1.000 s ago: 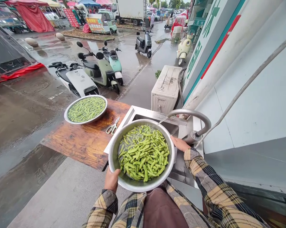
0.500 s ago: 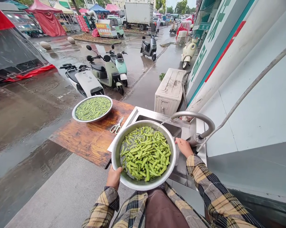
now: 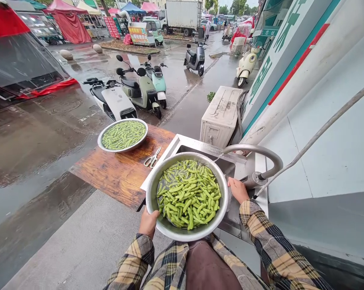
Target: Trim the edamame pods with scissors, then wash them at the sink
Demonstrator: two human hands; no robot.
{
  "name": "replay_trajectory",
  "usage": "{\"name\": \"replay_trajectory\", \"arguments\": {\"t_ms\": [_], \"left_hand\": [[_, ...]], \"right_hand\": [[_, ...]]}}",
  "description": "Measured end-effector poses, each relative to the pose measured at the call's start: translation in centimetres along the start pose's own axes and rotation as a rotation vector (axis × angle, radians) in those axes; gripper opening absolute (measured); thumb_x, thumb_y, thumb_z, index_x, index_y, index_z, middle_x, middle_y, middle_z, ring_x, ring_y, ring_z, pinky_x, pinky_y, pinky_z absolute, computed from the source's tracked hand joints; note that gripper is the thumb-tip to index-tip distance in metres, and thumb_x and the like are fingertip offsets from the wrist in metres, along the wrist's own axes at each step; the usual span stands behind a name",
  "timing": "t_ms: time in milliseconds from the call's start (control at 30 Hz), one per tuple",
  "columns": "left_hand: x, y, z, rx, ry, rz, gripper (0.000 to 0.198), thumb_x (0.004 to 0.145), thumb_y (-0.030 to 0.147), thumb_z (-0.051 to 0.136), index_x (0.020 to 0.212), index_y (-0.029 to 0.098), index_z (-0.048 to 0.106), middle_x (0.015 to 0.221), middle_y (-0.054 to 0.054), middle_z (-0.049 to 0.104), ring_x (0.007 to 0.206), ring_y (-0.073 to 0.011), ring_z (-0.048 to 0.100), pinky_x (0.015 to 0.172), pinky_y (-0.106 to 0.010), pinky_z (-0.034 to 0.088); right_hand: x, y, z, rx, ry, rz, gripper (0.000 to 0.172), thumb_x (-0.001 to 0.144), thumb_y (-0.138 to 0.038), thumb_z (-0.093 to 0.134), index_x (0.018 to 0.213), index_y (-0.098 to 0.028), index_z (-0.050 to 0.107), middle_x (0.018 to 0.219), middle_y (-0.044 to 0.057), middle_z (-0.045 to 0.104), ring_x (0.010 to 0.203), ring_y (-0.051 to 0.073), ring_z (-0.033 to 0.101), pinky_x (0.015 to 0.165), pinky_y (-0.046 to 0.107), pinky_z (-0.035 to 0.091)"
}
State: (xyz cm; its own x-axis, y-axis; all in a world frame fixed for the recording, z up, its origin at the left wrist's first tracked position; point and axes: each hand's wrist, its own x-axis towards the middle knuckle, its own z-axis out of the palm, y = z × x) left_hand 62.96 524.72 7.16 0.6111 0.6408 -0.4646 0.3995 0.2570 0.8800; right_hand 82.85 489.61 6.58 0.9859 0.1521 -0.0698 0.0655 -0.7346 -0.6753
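Note:
A wide metal basin [image 3: 151, 197] filled with green edamame pods [image 3: 189, 195] and water is held above the near part of the sink. My left hand [image 3: 148, 222] grips its lower left rim, thumb on top and fingers hidden beneath. On the right side, my right hand [image 3: 238, 190] is closed at the rim; its fingertips are partly hidden. The curved faucet [image 3: 254, 150] reaches over from the right, and a thin stream of water falls from its spout at the basin's far right rim. The metal sink [image 3: 177, 141] shows behind and beside the basin.
On the wooden board [image 3: 115, 177] at left stand a second basin of pods [image 3: 100, 141] and a pair of scissors [image 3: 152, 158]. An outdoor air-conditioner unit [image 3: 219, 117] is beyond the sink. The wall [image 3: 315, 161] bounds the right. Several scooters [image 3: 139, 90] stand on wet pavement.
The view has turned slightly left, so the surroundings appear shifted right. Both hands keep their hold on the basin, which stays nearly in place over the sink.

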Motion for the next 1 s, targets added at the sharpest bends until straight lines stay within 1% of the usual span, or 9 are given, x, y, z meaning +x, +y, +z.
{"name": "replay_trajectory", "arguments": {"t_ms": [200,333,467,567,667,733,833,933,1000], "left_hand": [[0.0,-0.2,-0.1,-0.061,-0.038,-0.048,0.051,0.054,0.016,0.061,0.104,0.015,0.058,0.074,-0.001,0.064,0.063,-0.0181,0.060,0.060,-0.031,0.051],[0.4,-0.6,-0.2,-0.034,-0.032,-0.033,0.048,0.053,0.016,0.062,0.101,0.014,0.060,0.075,-0.003,0.064,0.065,-0.0184,0.060,0.059,-0.031,0.051],[0.7,-1.0,-0.3,-0.020,-0.040,-0.006,0.045,0.054,0.018,0.061,0.099,0.013,0.059,0.078,-0.003,0.065,0.067,-0.0186,0.061,0.060,-0.031,0.051],[0.6,-1.0,-0.3,-0.035,-0.056,-0.003,0.047,0.055,0.017,0.061,0.102,0.014,0.057,0.077,-0.002,0.065,0.068,-0.0180,0.061,0.061,-0.030,0.051],[0.4,-0.9,-0.4,-0.063,-0.091,-0.029,0.050,0.055,0.015,0.059,0.105,0.014,0.055,0.080,-0.003,0.066,0.070,-0.0188,0.062,0.063,-0.031,0.052],[0.2,-0.9,-0.6,-0.066,-0.106,-0.042,0.051,0.054,0.014,0.059,0.105,0.013,0.056,0.082,-0.004,0.068,0.071,-0.0196,0.063,0.065,-0.032,0.053],[0.3,-0.8,-0.7,-0.032,-0.107,-0.043,0.052,0.054,0.015,0.059,0.106,0.012,0.058,0.085,-0.005,0.069,0.075,-0.0213,0.064,0.070,-0.034,0.053],[0.5,-0.5,-0.7,0.005,-0.106,-0.011,0.052,0.055,0.015,0.058,0.107,0.012,0.060,0.088,-0.006,0.070,0.081,-0.0228,0.064,0.075,-0.035,0.053],[0.8,-0.3,-0.8,0.006,-0.114,0.015,0.051,0.055,0.014,0.056,0.105,0.012,0.061,0.086,-0.005,0.069,0.084,-0.0238,0.064,0.076,-0.036,0.053]], "right_hand": [[-0.1,0.0,-0.3,0.016,0.048,0.027,0.050,0.090,-0.054,0.025,0.059,-0.023,0.048,0.058,0.002,0.060,0.059,0.019,0.054,0.062,0.030,0.040],[-0.4,-0.8,-1.0,-0.002,0.033,0.028,0.048,0.091,-0.053,0.029,0.068,-0.022,0.059,0.061,0.003,0.064,0.061,0.020,0.058,0.065,0.031,0.043],[-0.9,-3.7,-1.8,0.017,0.034,-0.173,0.041,0.092,-0.047,0.036,0.106,-0.022,0.065,0.102,0.008,0.072,0.093,0.024,0.065,0.083,0.035,0.047],[-0.2,-6.5,-1.3,0.050,-0.155,-0.377,0.041,0.095,-0.044,0.036,0.121,-0.024,0.062,0.122,0.008,0.067,0.112,0.023,0.061,0.097,0.037,0.045],[1.9,-8.5,0.7,0.003,-0.389,-0.433,0.049,0.094,-0.044,0.039,0.136,-0.022,0.052,0.141,0.009,0.054,0.131,0.023,0.048,0.110,0.040,0.036],[3.9,-9.8,3.1,-0.034,-0.451,-0.295,0.060,0.094,-0.049,0.036,0.146,-0.019,0.038,0.150,0.012,0.042,0.139,0.026,0.039,0.114,0.044,0.032],[6.5,-12.2,7.5,-0.058,-0.517,-0.094,0.069,0.095,-0.055,0.027,0.153,-0.017,0.023,0.155,0.015,0.034,0.140,0.028,0.037,0.111,0.048,0.034],[7.4,-14.5,10.4,-0.074,-0.623,-0.147,0.075,0.088,-0.057,0.048,0.151,-0.020,0.031,0.153,0.012,0.039,0.138,0.029,0.040,0.111,0.045,0.035],[6.5,-15.3,10.4,-0.095,-0.665,-0.228,0.074,0.082,-0.052,0.061,0.147,-0.022,0.039,0.148,0.010,0.046,0.136,0.029,0.043,0.113,0.044,0.033]]}}
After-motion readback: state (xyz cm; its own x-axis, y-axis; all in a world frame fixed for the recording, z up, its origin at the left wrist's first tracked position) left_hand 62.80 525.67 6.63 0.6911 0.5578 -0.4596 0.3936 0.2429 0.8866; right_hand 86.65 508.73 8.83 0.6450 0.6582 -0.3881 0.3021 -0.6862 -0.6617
